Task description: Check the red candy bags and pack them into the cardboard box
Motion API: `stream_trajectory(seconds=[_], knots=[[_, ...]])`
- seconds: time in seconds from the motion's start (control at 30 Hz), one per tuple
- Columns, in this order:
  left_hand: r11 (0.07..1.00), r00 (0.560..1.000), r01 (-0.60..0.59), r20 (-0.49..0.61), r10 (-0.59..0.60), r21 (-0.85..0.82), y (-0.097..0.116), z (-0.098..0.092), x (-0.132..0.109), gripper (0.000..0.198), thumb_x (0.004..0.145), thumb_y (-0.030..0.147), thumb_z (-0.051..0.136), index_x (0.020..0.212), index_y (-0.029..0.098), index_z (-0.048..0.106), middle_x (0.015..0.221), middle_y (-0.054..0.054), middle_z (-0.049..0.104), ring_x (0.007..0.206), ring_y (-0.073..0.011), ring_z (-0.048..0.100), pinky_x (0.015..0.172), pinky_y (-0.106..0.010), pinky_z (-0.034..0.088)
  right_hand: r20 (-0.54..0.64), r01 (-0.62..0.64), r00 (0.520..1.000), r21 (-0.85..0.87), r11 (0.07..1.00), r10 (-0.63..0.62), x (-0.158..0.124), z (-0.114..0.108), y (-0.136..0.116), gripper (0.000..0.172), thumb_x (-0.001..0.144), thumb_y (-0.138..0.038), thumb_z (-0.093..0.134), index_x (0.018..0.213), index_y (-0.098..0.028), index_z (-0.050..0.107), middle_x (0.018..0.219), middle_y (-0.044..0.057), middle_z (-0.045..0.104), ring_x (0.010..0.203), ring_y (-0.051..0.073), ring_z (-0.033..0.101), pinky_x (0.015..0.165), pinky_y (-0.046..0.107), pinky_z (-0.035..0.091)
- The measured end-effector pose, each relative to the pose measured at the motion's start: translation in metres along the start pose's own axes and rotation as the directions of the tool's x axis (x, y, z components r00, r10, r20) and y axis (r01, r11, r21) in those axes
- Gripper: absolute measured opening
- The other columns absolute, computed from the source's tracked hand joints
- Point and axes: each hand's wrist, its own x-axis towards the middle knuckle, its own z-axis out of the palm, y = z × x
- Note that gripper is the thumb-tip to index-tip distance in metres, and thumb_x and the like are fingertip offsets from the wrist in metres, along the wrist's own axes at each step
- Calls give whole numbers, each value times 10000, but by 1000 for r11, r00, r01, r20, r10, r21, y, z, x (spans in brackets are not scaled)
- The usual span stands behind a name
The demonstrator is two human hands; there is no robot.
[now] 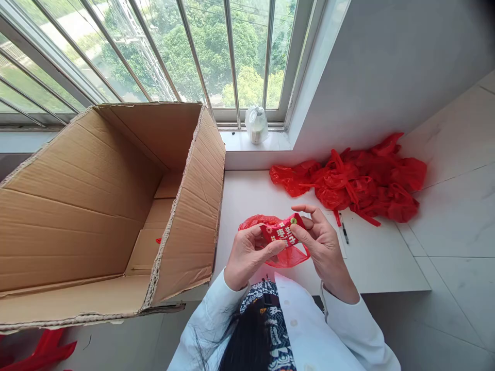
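Pinching a red printed packet (281, 233) by both ends over a red plastic bag (289, 259), with left hand (246, 253) at the packet's eight o'clock, right hand (327, 245) at four, and right index finger lifted. Could drop the packet by loosening either pinch, tear it by pulling too hard, or catch the bag's thin film under a thumb.

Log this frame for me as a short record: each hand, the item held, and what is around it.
Left hand: grips the left end of the red packet
Right hand: grips the packet's right end
Item held: small, red, with pale printed characters
Below the packet: red plastic bag
Left side: open cardboard box
Right side: heap of red bags, pen on the white table
Windowsill: plastic-wrapped object, contents unclear
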Motion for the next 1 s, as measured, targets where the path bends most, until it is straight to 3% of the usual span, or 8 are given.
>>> stream_trajectory(seconds=[0.23,0.47,0.77,1.0], knots=[[999,998,-12,-54,10,-35,2,-3,-2,295,664,347,751,840,120,683,665,-13,626,477,-77,505,417,-187,455,80,-29,996,-57,998,34,0,3,-2,201,850,-306,536,1035,-229,552,860,9,631,736,117,607,660,221,503],[1000,999,4,39,-3,-12,0,-4,1,351,664,349,755,915,132,642,659,-3,613,518,-81,542,461,-167,428,51,21,999,-62,998,-18,2,0,2,168,812,-281,579,972,-229,586,831,-4,644,715,112,611,648,219,512],[999,991,-49,-127,47,-14,1,-2,6,257,613,326,772,635,133,603,598,18,559,554,-93,504,519,-192,420,179,-9,984,-82,997,24,3,2,1,222,816,-342,594,996,-213,606,901,23,647,777,126,613,685,241,532],[999,994,-46,-93,48,25,2,-3,4,277,609,324,787,675,146,585,571,55,528,504,-62,455,523,-182,394,111,6,994,-115,993,7,5,-2,5,237,782,-329,642,978,-199,617,874,26,643,760,129,603,682,245,526]])
